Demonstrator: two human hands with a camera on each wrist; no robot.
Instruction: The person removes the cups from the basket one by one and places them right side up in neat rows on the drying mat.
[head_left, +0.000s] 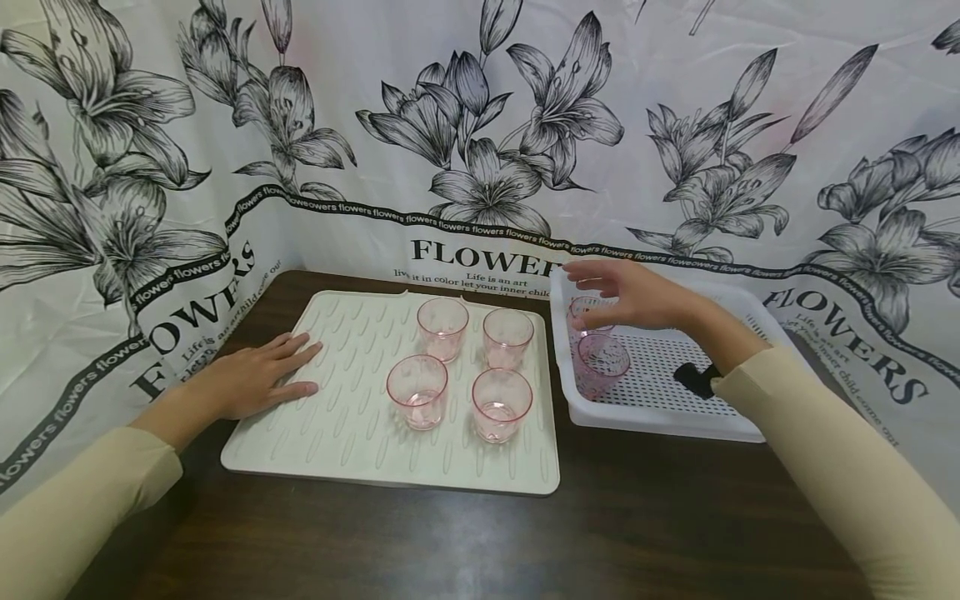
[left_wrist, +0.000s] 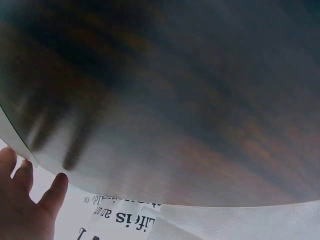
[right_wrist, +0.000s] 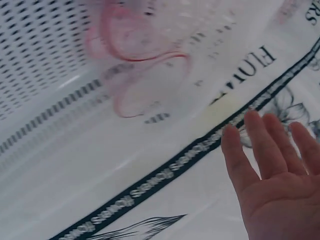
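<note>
Several clear glasses with pink rims, one of them a front glass (head_left: 417, 393), stand upright on the right half of a white ridged mat (head_left: 330, 417). At the mat's left edge the left hand (head_left: 255, 377) rests flat with fingers spread; the left wrist view shows only its fingers (left_wrist: 60, 187) at the lower left corner. Over the left end of a white perforated basket (head_left: 667, 423) the right hand (head_left: 637, 296) hovers, thumb and fingers apart, holding nothing. Beneath it stand two pink-rimmed glasses, the nearer glass (head_left: 602, 367) in full view, the farther glass (head_left: 590, 315) partly hidden by the hand.
A black object (head_left: 696, 380) lies in the basket beside the right wrist. The dark wooden table (head_left: 450, 542) extends in front of the mat and basket. Behind and at both sides hangs a white curtain (head_left: 337, 242) with black flower prints and lettering.
</note>
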